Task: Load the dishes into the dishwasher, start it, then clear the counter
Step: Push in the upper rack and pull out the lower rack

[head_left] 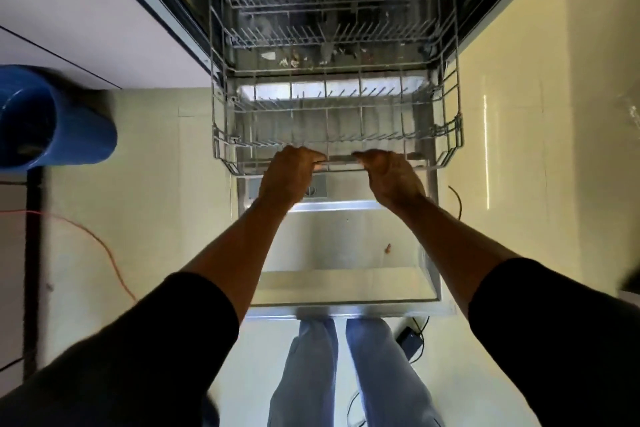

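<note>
The dishwasher stands open in front of me, its steel door [346, 253] folded down flat over my legs. A grey wire rack [450, 135] is drawn partway out over the door and holds no dishes. My left hand [291, 177] and my right hand [391, 177] both grip the rack's front rail, about a hand's width apart. Inside the dark tub [311, 59], under the rack, lie small scraps of food. No dishes are in sight.
A blue bucket [52, 118] stands on the floor at the left, below a white cabinet front [69, 10]. An orange cord [104, 246] crosses the pale floor on the left. A black adapter with its cable [410, 338] lies by my right foot.
</note>
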